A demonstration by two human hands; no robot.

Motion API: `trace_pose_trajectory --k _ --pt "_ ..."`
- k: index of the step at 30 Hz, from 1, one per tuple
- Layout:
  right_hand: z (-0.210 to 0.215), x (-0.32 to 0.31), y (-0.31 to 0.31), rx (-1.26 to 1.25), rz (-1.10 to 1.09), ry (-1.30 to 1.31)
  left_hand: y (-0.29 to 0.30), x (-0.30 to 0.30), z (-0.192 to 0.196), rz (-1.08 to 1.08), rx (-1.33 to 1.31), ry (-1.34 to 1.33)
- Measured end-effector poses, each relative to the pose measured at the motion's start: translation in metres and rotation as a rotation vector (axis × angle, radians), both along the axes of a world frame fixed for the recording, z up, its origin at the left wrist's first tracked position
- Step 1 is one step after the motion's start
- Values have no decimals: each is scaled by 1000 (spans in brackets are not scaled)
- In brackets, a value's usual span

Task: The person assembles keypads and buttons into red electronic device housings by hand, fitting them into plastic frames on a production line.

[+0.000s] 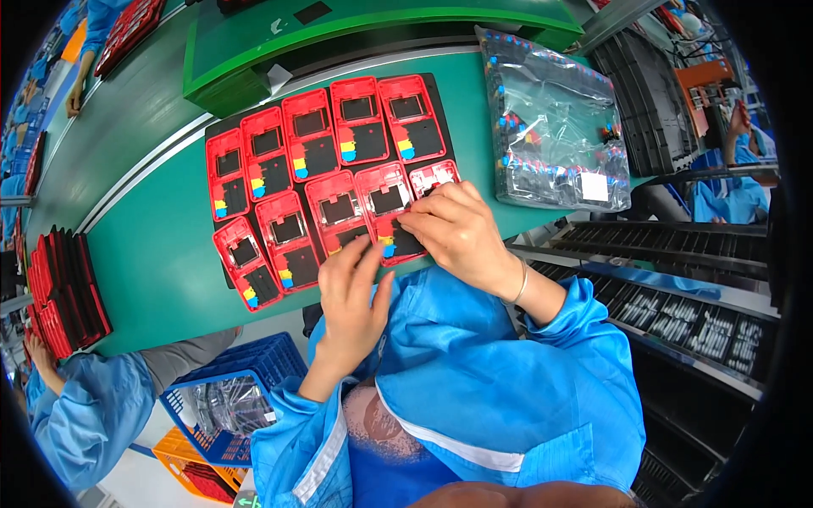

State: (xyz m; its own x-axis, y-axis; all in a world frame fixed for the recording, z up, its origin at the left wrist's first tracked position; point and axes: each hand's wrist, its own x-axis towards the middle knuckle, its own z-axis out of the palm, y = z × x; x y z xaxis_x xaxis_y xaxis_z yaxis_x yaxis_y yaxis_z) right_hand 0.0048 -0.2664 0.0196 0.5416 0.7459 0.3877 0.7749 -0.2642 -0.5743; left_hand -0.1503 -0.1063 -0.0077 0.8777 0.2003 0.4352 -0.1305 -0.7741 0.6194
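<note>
Now both hands work on a red frame at the near edge of the black tray.

Right hand [453, 233] pinches the glossy red plastic frame [391, 212] on the dark tray [440, 102]; left hand [351, 296], fingers together, touches it from below. Knuckles hide the frame's lower end. A crinkled clear bag [555, 127] lies on the green surface [152, 245].

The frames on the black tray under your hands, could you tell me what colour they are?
Red frames with black insets, shown in the head view.

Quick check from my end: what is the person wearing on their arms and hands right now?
Both hands are bare, no gloves. The left hand and right hand come out of loose bright blue smock sleeves, pushed back to the forearm. A thin silver bangle sits on the right wrist. A pale stripe runs along the left sleeve.
</note>
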Motion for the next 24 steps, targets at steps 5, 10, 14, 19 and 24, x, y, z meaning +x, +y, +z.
trace_pose_trajectory --k 5,10,14,19,24 --pt "3 9 1 32 -4 -148 -3 19 -8 -119 195 61" --pt "8 25 -37 -53 -127 -109 -2 21 -18 -160 424 154" --pt "16 27 -60 -160 -57 -26 -2 20 -24 -158 642 114" --pt "26 17 -53 -300 -45 -108 -3 28 -12 -170 646 174" --pt "20 20 -47 -247 -11 -45 0 31 -15 -197 594 147"
